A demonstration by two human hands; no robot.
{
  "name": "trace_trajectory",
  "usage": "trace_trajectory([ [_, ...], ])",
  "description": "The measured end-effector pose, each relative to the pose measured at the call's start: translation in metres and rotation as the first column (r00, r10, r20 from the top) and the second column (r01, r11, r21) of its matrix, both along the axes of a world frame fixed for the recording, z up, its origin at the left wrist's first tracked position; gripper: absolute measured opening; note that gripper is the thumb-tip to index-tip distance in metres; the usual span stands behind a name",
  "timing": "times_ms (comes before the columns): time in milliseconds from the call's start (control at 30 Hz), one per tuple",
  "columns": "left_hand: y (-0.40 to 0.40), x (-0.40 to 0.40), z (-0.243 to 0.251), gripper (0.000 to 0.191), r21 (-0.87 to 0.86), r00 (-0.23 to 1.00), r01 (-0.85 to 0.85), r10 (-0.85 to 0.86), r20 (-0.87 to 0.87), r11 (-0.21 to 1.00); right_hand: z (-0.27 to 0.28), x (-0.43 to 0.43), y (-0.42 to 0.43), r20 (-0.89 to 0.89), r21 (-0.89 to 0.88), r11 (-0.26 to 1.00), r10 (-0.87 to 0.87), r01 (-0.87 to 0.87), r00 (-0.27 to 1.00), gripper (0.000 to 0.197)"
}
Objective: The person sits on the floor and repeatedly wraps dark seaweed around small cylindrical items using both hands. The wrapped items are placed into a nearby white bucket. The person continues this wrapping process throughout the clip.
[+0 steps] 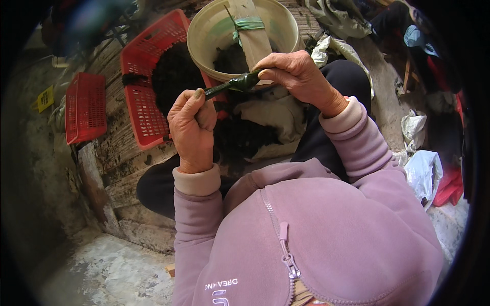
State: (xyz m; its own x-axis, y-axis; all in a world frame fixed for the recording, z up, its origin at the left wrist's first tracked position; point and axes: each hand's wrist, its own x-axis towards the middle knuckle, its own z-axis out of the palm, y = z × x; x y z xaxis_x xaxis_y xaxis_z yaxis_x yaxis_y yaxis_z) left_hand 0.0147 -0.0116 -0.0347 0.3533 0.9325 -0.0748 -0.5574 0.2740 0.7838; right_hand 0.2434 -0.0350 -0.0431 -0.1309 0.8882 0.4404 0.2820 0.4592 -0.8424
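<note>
A dark green, wet-looking strip, perhaps seaweed, with a thick bunched middle (245, 82), is stretched between both hands above my lap. My left hand (193, 128) grips its narrower end between thumb and fingers. Thumb and fingertips of my right hand (296, 78) pinch the other end. Just beyond the strip stands a round cream plastic bucket (197, 53), with a board (252, 38) slanting across it and green ties (249, 23) wound round the board. Dark material lies inside the bucket.
A red slotted plastic basket (147, 118) holding a dark heap (174, 76) is left of the bucket. Farther left is a smaller red basket (86, 107). Pale cloth (277, 114) lies between my knees. Plastic bags (423, 172) are on the right. Part of another person (421, 42) shows at upper right.
</note>
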Motion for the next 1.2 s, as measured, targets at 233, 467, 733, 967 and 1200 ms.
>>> trace_trajectory([
  [233, -0.016, -0.004, 0.005, 0.013, 0.021, 0.997, -0.033, 0.034, -0.076, 0.999, 0.002, 0.017, -0.011, -0.47, -0.498, 0.76, 0.168, -0.418, 0.866, 0.013],
  [467, -0.002, -0.004, 0.011, 0.019, 0.261, 0.877, 0.021, 0.107, -0.468, 0.965, 0.008, 0.021, -0.011, -0.608, -0.634, 0.634, -0.054, -0.443, 0.792, 0.016],
  [733, -0.003, 0.038, 0.022, 0.025, 0.211, 0.677, 0.418, -0.148, -0.721, 0.883, 0.029, 0.008, -0.009, -0.369, -0.597, 0.74, 0.09, -0.31, 0.925, 0.017],
  [967, -0.001, 0.027, 0.01, 0.028, -0.03, 0.791, 0.413, -0.374, -0.484, 0.91, 0.028, 0.02, -0.007, -0.407, -0.723, 0.539, 0.174, -0.433, 0.897, 0.015],
  [1200, 0.022, 0.028, -0.003, 0.025, -0.197, 0.932, 0.16, -0.214, -0.293, 0.967, 0.025, 0.014, 0.004, -0.009, -0.587, 0.788, 0.219, -0.183, 0.976, 0.015],
])
